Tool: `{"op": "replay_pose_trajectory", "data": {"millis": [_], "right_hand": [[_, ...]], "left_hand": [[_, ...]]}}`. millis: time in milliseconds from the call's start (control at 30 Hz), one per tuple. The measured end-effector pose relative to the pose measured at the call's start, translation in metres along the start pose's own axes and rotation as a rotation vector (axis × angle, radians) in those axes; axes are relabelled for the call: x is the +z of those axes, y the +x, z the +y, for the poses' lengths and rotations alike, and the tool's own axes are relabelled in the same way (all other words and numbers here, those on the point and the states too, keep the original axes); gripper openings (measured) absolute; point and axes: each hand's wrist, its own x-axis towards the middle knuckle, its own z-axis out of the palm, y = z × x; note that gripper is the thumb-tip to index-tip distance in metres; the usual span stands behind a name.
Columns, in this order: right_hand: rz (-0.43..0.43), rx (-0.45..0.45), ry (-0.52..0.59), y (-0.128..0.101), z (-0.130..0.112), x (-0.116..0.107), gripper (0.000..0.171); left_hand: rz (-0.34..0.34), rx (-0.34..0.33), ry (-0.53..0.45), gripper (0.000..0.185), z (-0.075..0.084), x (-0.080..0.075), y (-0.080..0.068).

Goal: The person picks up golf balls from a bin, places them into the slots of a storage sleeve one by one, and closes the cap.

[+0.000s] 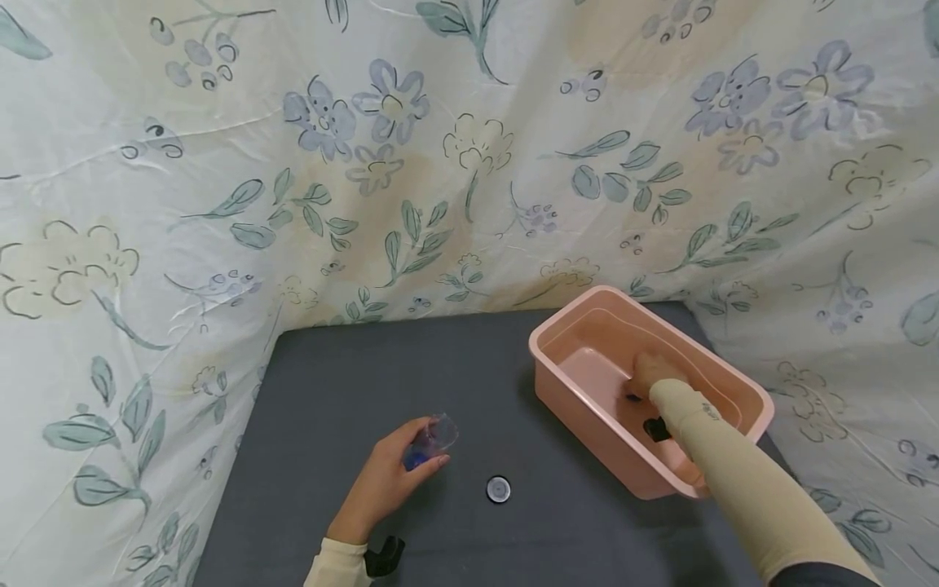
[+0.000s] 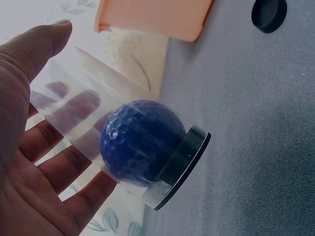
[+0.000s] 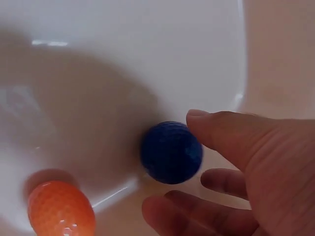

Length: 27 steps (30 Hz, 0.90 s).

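Note:
My left hand (image 1: 389, 473) holds a clear plastic tube (image 1: 440, 432) above the dark tabletop. Inside the tube a blue golf ball (image 2: 142, 142) rests against the black cap (image 2: 189, 160) that closes one end; the other end has no cap on it. My right hand (image 3: 275, 167) reaches down into the pink bin (image 1: 587, 432). There its thumb is at the edge of another blue golf ball (image 3: 171, 152), with the fingers spread below the ball and a small gap showing. An orange golf ball (image 3: 61, 209) lies near it on the bin floor.
A loose round cap (image 1: 498, 489) lies on the dark tabletop (image 1: 411, 359) between my left hand and the bin. Flower-patterned cloth (image 1: 455, 163) hangs behind the table and along both sides. The bin's raised walls surround my right hand.

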Motion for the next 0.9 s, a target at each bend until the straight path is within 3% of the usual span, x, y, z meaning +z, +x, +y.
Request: {"op": "replay_pose_trajectory", "data": {"millis": [433,633,900], "right_hand": [[-0.008,-0.021,-0.141,0.01,-0.002,0.006,0.024],[-0.023,-0.052,-0.123,0.018,-0.003,-0.006,0.022],[-0.003,-0.09,-0.019,0.014,-0.013,-0.02,0.024]], "left_hand": [[-0.011,-0.033,-0.017,0.052,0.0,0.002,0.006],[0.012,-0.028,-0.006,0.051,0.003,0.006,0.011],[0.005,-0.053,-0.005,0.053,0.006,0.004,0.015]]}}
